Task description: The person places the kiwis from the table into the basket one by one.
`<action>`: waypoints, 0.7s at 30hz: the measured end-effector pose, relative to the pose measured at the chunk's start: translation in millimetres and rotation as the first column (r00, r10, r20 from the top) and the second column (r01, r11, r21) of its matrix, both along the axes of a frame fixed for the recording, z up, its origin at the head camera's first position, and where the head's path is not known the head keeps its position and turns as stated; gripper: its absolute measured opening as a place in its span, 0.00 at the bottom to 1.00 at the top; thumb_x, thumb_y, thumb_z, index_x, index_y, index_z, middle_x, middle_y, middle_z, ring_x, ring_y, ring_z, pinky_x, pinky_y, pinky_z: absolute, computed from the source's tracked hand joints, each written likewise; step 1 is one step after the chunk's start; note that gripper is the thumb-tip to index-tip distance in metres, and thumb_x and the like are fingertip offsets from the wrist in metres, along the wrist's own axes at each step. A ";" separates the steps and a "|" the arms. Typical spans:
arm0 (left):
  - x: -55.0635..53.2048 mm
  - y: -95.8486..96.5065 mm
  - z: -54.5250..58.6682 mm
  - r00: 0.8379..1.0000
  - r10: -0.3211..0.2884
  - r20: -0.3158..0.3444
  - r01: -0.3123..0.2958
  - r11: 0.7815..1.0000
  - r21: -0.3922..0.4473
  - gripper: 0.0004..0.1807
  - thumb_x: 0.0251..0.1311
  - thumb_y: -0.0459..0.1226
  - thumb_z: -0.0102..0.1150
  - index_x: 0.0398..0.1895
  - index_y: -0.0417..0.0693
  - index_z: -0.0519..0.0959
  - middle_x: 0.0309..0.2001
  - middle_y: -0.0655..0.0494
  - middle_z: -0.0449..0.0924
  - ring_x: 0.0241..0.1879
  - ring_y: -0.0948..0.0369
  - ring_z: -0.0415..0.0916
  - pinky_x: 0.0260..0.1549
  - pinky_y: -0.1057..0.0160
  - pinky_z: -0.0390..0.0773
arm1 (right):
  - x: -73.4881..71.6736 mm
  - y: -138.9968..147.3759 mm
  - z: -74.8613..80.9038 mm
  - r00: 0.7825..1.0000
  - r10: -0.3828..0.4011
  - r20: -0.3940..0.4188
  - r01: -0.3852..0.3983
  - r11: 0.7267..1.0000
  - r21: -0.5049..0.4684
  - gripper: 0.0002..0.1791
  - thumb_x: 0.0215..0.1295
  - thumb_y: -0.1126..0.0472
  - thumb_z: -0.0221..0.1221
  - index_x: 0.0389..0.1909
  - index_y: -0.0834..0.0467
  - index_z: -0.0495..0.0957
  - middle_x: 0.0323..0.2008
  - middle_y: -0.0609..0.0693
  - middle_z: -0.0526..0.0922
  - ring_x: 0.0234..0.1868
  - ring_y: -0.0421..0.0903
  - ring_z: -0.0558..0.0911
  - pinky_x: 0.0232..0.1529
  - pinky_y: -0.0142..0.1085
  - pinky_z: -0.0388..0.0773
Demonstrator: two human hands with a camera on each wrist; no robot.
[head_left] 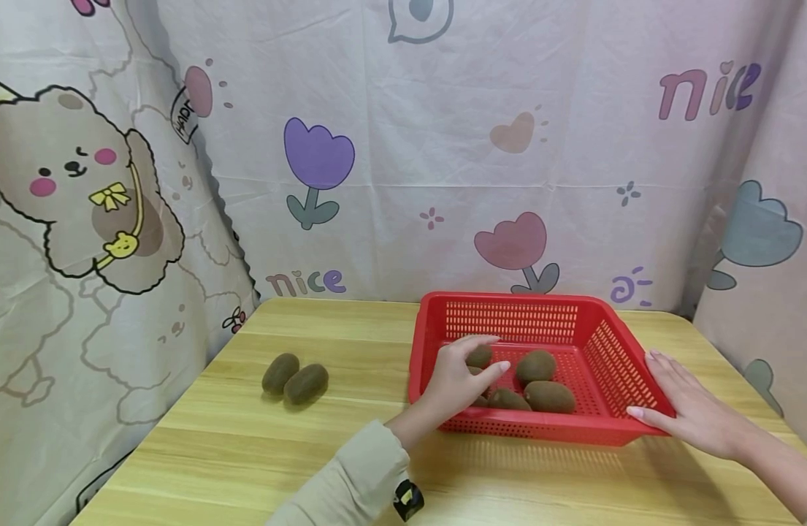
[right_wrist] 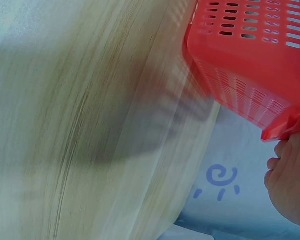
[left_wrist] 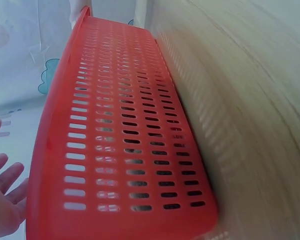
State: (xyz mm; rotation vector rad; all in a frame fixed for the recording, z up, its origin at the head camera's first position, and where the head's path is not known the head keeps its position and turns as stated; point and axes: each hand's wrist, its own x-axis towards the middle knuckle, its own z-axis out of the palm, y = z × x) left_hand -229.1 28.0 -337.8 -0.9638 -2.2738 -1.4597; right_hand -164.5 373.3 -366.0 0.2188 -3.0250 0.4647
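A red plastic basket (head_left: 597, 431) with slotted walls holds several brown kiwifruit (head_left: 549, 397). My left hand (head_left: 457, 374) reaches over its near left side, thumb and fingers spread apart above the fruit, nothing visible between them. Part of the fruit is hidden behind that hand. In the left wrist view, the fingers (left_wrist: 9, 182) show beyond the basket's near wall (left_wrist: 130, 130). My right hand (head_left: 695, 409) rests on the right rim near the front corner, fingers extended along it and thumb at the corner. Two more kiwifruit (head_left: 307, 384) lie side by side on the table, left of the basket.
The basket stands on a light wood-grain table (head_left: 350, 329), toward its right side. A printed cloth (head_left: 403, 161) hangs behind the table, with more cloth at both sides. A black wrist device (head_left: 408, 500) sits by the left sleeve (head_left: 357, 475).
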 end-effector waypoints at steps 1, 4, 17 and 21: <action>-0.1 -1.4 -0.4 1.000 0.005 0.001 -0.005 1.000 0.016 0.19 0.55 0.39 0.63 0.51 0.45 0.78 0.50 0.53 0.81 0.52 0.60 0.76 0.51 0.63 0.76 | 0.1 0.1 0.1 1.000 0.000 0.001 0.000 1.000 -0.001 0.53 0.60 0.41 0.53 0.71 0.68 0.37 0.67 0.74 0.45 0.64 0.72 0.47 0.47 0.75 0.55; 0.1 -6.4 -1.4 1.000 0.022 0.015 -0.023 0.998 0.056 0.19 0.55 0.39 0.63 0.50 0.46 0.79 0.49 0.54 0.81 0.52 0.59 0.77 0.52 0.62 0.76 | 0.0 0.4 -0.1 1.000 0.002 -0.002 -0.002 1.000 0.000 0.52 0.60 0.41 0.53 0.71 0.68 0.37 0.67 0.74 0.45 0.64 0.72 0.47 0.47 0.75 0.55; -4.5 -45.4 -6.9 0.991 0.133 0.029 -0.135 0.987 0.083 0.21 0.55 0.39 0.64 0.53 0.47 0.77 0.54 0.50 0.78 0.57 0.55 0.73 0.54 0.52 0.74 | -1.6 1.0 0.8 1.000 0.001 -0.003 -0.001 1.000 -0.002 0.53 0.61 0.40 0.53 0.71 0.67 0.37 0.68 0.74 0.45 0.65 0.72 0.47 0.47 0.75 0.54; -8.7 -58.2 -8.0 0.983 0.170 0.072 -0.174 0.982 0.067 0.22 0.55 0.39 0.63 0.54 0.47 0.76 0.56 0.50 0.76 0.58 0.52 0.72 0.49 0.50 0.77 | -1.9 1.6 -0.9 1.000 0.002 0.000 -0.002 1.000 -0.009 0.53 0.60 0.40 0.53 0.71 0.67 0.36 0.68 0.73 0.44 0.65 0.72 0.46 0.48 0.75 0.54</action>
